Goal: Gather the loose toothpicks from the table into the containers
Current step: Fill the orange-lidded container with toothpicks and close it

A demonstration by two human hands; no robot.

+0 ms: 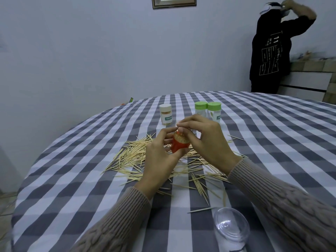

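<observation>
we count four containers: one orange container (179, 146) held above the table (72, 171), one white-capped jar (165, 114) at the far side, packed with upright toothpicks, and two green-capped jars (207, 110) just to its right, touching each other. one clear lid (230, 226) lies near the right edge, mouth tilted toward us. the loose toothpicks (134, 157) are too many to count; they lie flat in a scattered heap at mid-table under and around both hands, long axes in mixed directions, many fanning from near-left to far-right, with a smaller bunch (199, 185) near the right pointing toward the near edge. the orange container is tilted, its open mouth facing up and toward the far side, the toothpicks inside standing along its long axis. the left hand (160, 157) curls round the container from the left and below, thumb and fingers gripping it. the right hand (207, 140) arches over the mouth from the right, fingertips (179, 124) pinching a few toothpicks (176, 126) above the opening. both wrists wear ribbed knit sleeves (125, 211). a person in a dark top (267, 51) stands at the far right.
</observation>
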